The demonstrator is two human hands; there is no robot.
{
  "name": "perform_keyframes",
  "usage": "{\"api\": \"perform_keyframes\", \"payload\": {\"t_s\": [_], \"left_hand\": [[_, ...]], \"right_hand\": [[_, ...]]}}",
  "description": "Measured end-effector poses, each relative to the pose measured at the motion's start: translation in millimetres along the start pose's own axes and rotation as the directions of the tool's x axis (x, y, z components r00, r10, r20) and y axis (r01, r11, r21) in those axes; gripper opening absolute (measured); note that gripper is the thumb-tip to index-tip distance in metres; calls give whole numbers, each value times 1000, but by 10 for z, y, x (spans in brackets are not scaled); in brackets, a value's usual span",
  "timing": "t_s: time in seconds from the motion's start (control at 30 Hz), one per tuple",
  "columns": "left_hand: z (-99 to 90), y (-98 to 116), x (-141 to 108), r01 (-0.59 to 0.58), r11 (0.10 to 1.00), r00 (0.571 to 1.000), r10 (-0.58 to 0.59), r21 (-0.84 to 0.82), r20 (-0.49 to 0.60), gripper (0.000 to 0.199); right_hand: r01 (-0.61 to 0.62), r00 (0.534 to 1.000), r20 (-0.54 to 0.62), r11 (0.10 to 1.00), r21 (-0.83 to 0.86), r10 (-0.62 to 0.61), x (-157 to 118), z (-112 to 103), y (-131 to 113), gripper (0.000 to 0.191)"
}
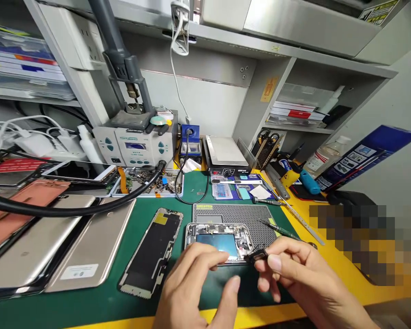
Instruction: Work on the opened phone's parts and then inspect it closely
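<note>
A phone-repair workshop bench, with opened phone [216, 246], screwdrivers [279, 227], soldering station [191, 141].

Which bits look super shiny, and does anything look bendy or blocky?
Head view: white glare streaks a gold phone back at left and brightens the opened phone's blue panel; shelf posts lean outward, probably from a wide lens; big squares hide a patch toward the right.

The left hand [200, 285] is open, fingers bent and thumb spread apart. The right hand [287, 267] pinches with thumb and pointer finger, its other fingers curled below.
</note>
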State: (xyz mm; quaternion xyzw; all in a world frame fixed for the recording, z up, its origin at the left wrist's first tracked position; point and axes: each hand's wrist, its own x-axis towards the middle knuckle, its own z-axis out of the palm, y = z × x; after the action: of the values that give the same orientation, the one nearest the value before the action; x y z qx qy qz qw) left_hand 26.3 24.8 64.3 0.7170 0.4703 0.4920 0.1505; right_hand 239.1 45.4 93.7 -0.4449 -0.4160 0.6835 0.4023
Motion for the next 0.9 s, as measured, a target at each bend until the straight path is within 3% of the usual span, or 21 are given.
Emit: {"api": "perform_keyframes", "payload": {"t_s": [0.1,0.2,0.4,0.53,0.67,0.73,0.9], "left_hand": [[1,47,-19,203,964,975,-183,-174,126,15],[-2,86,-83,324,902,935,-261,-285,239,7],[-40,116,-184,427,843,900,-361,-327,244,11],[-82,112,-211,399,848,913,-332,-349,237,10],[-172,88,-248,193,924,980,-162,-330,119,11],[-233,65,-271,120,946,991,-99,-303,85,11],[-365,19,-347,208,960,976,-191,-189,104,10]], "right_hand": [[-88,996,36,993,81,86,-99,98,24,20],[-133,989,80,983,129,123,-166,163,68,20],[-156,980,142,977,145,136,-209,263,138,19],[-140,981,156,979,147,117,-237,294,165,22],[-141,966,232,983,117,111,-226,299,234,25],[-127,960,257,990,61,107,-199,312,278,25],[-24,963,258,975,-220,82,-86,413,225,30]]}}
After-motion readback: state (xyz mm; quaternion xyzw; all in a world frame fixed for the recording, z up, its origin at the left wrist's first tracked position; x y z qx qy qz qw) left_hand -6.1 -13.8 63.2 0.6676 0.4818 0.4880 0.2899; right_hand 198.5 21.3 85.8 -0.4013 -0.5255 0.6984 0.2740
